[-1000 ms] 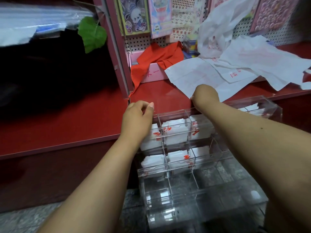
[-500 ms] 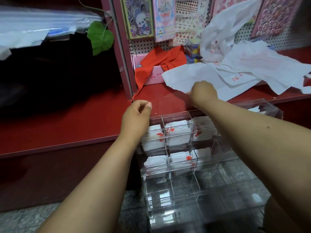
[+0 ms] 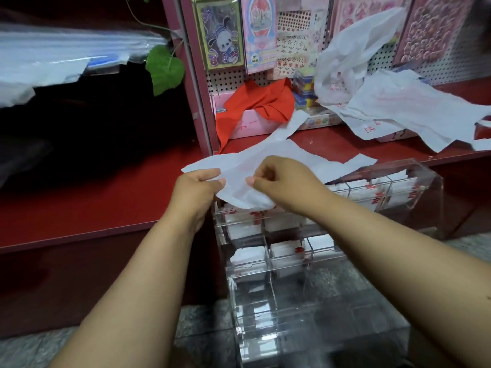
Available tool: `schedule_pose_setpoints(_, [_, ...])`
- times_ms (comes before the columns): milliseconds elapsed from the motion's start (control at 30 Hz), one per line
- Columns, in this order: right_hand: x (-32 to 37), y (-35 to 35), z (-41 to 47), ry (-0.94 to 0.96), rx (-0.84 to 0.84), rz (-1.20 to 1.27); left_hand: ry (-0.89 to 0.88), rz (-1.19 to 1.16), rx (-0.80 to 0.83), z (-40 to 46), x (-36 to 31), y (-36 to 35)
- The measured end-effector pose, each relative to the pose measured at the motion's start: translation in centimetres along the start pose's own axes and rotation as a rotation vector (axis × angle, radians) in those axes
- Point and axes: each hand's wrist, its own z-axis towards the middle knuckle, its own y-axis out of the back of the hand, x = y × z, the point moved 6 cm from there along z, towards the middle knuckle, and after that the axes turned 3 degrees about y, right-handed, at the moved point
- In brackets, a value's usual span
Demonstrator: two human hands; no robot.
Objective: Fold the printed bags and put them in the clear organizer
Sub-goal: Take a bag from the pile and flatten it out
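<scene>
Here both hands, left hand and right hand, pinch a white printed bag in curled fingers above the clear organizer; loose bags lie on the red shelf.

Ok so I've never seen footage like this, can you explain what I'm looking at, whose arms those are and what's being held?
There is no machine here. The camera sits on a person's head and looks down, so the two bare arms are their own. The left hand and the right hand both pinch a white printed bag, held unfolded above a clear organizer. Its far compartments hold folded bags; the near ones look empty. Behind, on the red shelf, lie more loose bags, a red cloth over a pink box, and sticker sheets on a pegboard.
</scene>
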Motion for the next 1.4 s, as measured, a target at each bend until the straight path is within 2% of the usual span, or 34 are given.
schedule_pose_setpoints(200, [-7.2, 5.7, -1.8, -0.239, -0.249, -0.035, 0.08, 0.023, 0.101, -1.0, -0.2, 2.2])
schedule_pose_setpoints(300, [-8.7, 6.6, -2.7, -0.287, -0.279, -0.049, 0.105, 0.078, 0.139, -1.6, -0.3, 3.6])
schedule_pose_setpoints(500, [-8.9, 5.0, -2.9, -0.285, -0.179, -0.12, 0.134, 0.166, 0.219, -2.2, -0.5, 5.5])
schedule_pose_setpoints(600, [-9.3, 4.2, -2.8, -0.294, -0.103, -0.054, 0.141, 0.203, 0.211, -2.3, -0.2, 5.9])
schedule_pose_setpoints(867, [-9.4, 3.4, -2.4, -0.289, 0.022, -0.128, 0.143, 0.259, 0.137, -2.5, 0.2, 6.8])
schedule_pose_setpoints(1067, [-8.9, 3.6, -2.2, -0.177, -0.051, 0.259, 0.119, 0.177, 0.083, -2.8, 0.1, 6.8])
schedule_pose_setpoints(1233, [-8.5, 4.0, -2.2, -0.186, -0.095, 0.466, 0.094, 0.081, 0.045, -2.9, -0.5, 6.9])
schedule_pose_setpoints(1333, [-8.4, 3.8, -2.3, -0.228, -0.036, 0.724, 0.075, 0.027, 0.033, -3.0, -0.8, 6.8])
schedule_pose_setpoints(1400, [-8.7, 3.7, -2.1, -0.243, -0.008, 0.766, 0.067, -0.002, 0.028, -2.9, -0.9, 6.9])
